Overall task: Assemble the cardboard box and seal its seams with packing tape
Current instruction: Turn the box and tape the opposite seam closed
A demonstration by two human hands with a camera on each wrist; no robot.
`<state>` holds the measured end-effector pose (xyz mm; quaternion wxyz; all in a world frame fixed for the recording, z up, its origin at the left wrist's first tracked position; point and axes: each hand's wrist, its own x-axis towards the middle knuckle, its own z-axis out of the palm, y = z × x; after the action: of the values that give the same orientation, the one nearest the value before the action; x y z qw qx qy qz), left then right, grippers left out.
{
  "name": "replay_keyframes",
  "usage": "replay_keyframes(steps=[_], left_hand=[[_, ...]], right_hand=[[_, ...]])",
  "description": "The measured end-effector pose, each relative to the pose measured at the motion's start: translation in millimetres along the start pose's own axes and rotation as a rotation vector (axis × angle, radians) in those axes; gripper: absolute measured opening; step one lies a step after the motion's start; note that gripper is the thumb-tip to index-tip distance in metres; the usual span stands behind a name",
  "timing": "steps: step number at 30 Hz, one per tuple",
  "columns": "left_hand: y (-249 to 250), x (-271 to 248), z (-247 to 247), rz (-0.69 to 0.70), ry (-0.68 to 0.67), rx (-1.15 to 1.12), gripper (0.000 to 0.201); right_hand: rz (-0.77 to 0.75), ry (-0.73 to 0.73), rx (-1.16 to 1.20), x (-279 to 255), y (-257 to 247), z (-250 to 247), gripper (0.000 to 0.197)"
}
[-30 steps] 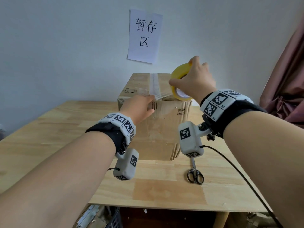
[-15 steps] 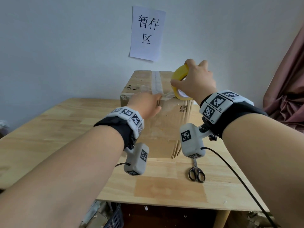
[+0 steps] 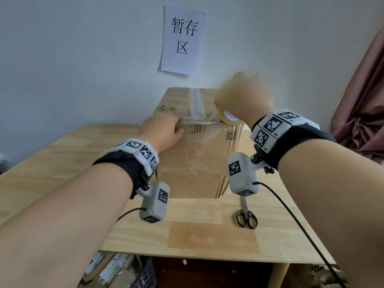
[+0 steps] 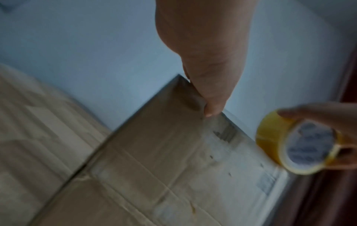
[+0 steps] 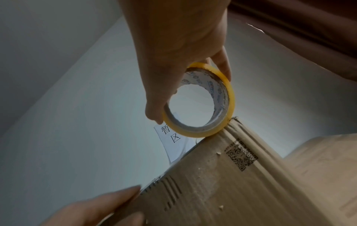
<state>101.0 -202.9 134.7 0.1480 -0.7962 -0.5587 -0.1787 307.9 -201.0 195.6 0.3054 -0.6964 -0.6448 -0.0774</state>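
A closed cardboard box stands on the wooden table against the wall, with a clear tape strip along its top middle seam. My left hand presses on the box's top front edge near the left corner, thumb flat on the front face. My right hand grips a yellow tape roll at the box's top front right corner. A stretch of clear tape runs along the front edge between the two hands.
Black-handled scissors lie on the table, front right of the box. A paper sign hangs on the wall behind. A dark red curtain hangs at the right. Under the table's front edge sit a crate and papers.
My right hand has carried the roll down and rightward to the box's front right corner, drawing tape along the top front edge. My left hand has slid left along that edge.
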Motion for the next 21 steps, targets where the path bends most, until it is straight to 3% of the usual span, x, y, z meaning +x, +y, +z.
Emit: replay_keyframes(steps=[6, 11, 17, 21], left_hand=[[36, 28, 5, 0.119, -0.172, -0.030, 0.051], [38, 28, 9, 0.076, -0.122, -0.079, 0.045], [39, 27, 11, 0.107, -0.100, -0.063, 0.055], [41, 26, 14, 0.092, -0.080, -0.083, 0.055]], right_hand=[[-0.019, -0.005, -0.054, 1, -5, -1, 0.065], [-0.079, -0.009, -0.009, 1, -2, -1, 0.067], [0.063, -0.001, 0.418, -4, 13, 6, 0.099], [0.196, 0.041, 0.648, -11, 8, 14, 0.093]])
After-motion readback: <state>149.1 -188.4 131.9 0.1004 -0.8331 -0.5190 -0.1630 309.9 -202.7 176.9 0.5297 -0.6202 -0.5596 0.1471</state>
